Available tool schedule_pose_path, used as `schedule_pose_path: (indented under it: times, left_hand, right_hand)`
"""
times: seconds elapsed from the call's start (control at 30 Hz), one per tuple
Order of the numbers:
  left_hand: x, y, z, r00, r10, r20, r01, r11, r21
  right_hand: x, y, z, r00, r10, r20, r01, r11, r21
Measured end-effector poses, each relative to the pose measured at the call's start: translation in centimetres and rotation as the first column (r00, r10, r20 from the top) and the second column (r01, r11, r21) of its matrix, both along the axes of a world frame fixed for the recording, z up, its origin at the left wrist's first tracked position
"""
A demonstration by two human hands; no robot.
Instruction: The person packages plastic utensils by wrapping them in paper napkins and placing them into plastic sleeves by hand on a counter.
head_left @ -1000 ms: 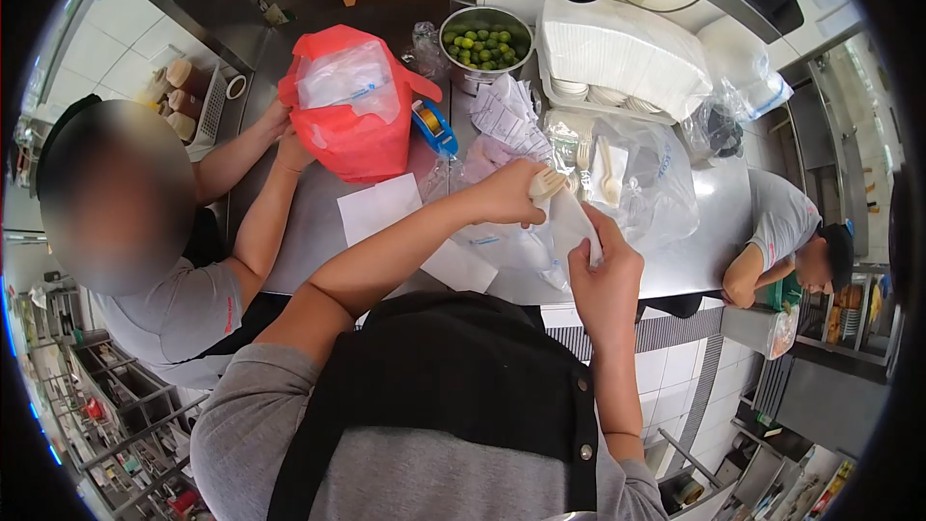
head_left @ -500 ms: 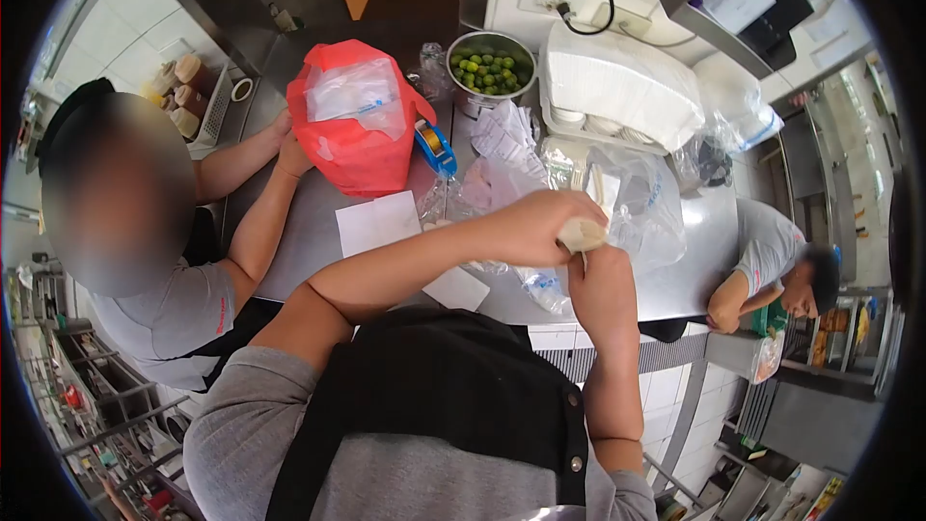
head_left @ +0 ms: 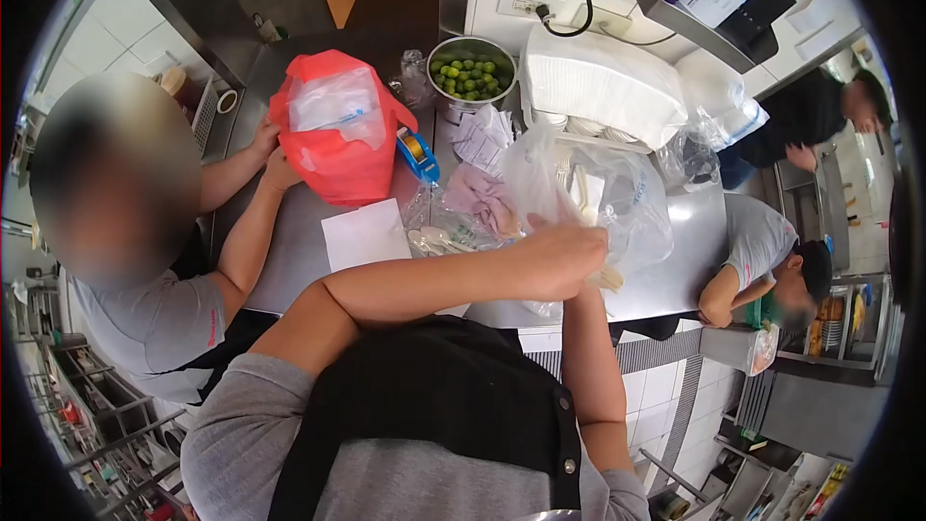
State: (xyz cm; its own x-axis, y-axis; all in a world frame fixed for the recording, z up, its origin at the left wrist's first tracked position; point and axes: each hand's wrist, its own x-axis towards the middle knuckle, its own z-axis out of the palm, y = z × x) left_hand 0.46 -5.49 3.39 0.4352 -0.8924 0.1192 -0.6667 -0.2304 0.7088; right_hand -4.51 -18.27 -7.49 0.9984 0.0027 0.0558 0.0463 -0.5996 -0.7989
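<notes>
My left hand (head_left: 561, 256) reaches across from the left and lies over my right one, its fingers curled. What it grips is hidden. My right hand (head_left: 576, 291) is mostly covered beneath it. A pale beige bundle (head_left: 611, 278) sticks out to the right of both hands, by my right fingers; its exact kind is unclear. Just beyond my left fingers stands a clear plastic bag (head_left: 533, 177); whether they touch it cannot be made out. Pale disposable cutlery (head_left: 585, 190) and another clear bag (head_left: 641, 217) lie behind the hands.
A co-worker at left holds a red bag (head_left: 338, 169). Near it are a blue tape dispenser (head_left: 419, 156), white paper (head_left: 365, 236), a pink cloth (head_left: 480, 195) and a bowl of green limes (head_left: 473, 80). White foam containers (head_left: 608, 77) stand behind. Another person (head_left: 762, 246) bends at right.
My left hand has moved down over my right hand, covering much of the beige bundle. The clear bag beyond now stands higher. A person in dark clothes has appeared at far right.
</notes>
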Motion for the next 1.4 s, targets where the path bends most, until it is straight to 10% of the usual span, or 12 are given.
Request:
schedule_pose_path:
  times: [0.1,0.13,0.27,0.4,0.5,0.57,0.6,0.67,0.8,0.87,0.97,1.4]
  left_hand:
    - [-1.6,-0.4,0.6,0.991,-0.129,-0.029,0.132,0.970,0.203]
    - [-2.1,-0.1,1.5,0.983,-0.164,-0.082,0.179,0.957,0.228]
    - [-3.5,0.6,-0.5,0.993,-0.113,-0.034,0.103,0.973,-0.206]
    - [0.3,3.7,-3.8,0.940,0.266,-0.212,-0.339,0.681,-0.649]
    - [2.5,5.3,-5.8,0.568,0.252,-0.784,-0.783,0.460,-0.419]
    - [4.3,6.6,-8.2,-0.037,0.041,-0.998,-0.926,0.373,0.050]
    - [4.7,7.1,-9.0,-0.043,0.050,-0.998,-0.932,0.359,0.058]
    - [5.0,7.3,-10.3,-0.270,-0.255,-0.928,-0.786,0.615,0.060]
    - [6.0,7.9,-12.1,-0.218,-0.082,-0.973,-0.867,0.473,0.154]
    - [7.1,9.2,-12.6,-0.248,-0.057,-0.967,-0.881,0.429,0.200]
    - [7.8,11.1,-17.0,-0.278,0.013,-0.961,-0.875,0.410,0.258]
    - [1.9,12.6,-13.5,-0.117,0.247,-0.962,-0.982,0.116,0.149]
  right_hand:
    - [3.4,3.1,1.9,0.977,0.078,0.198,-0.005,0.939,-0.345]
    - [5.0,3.7,1.7,0.985,-0.115,0.125,0.129,0.985,-0.112]
    - [7.0,3.4,3.3,0.946,-0.255,0.201,0.207,0.950,0.233]
    - [4.2,2.3,6.5,0.972,-0.222,0.077,0.171,0.891,0.420]
    - [2.7,2.2,7.9,0.969,-0.248,-0.003,0.210,0.813,0.543]
    - [2.2,3.1,8.5,0.976,-0.197,-0.091,0.196,0.626,0.755]
    - [2.3,3.3,8.1,0.979,-0.181,-0.098,0.191,0.621,0.760]
    - [2.1,3.4,7.4,0.985,-0.143,-0.100,0.165,0.565,0.808]
    - [2.9,1.5,3.2,0.994,-0.069,-0.085,0.094,0.937,0.336]
    - [3.0,0.7,1.7,0.896,0.082,-0.436,0.334,0.523,0.784]
    - [3.2,-0.7,-0.7,0.880,0.085,-0.468,0.429,0.281,0.858]
    - [-2.9,-4.5,2.6,0.742,-0.627,-0.236,0.600,0.465,0.651]
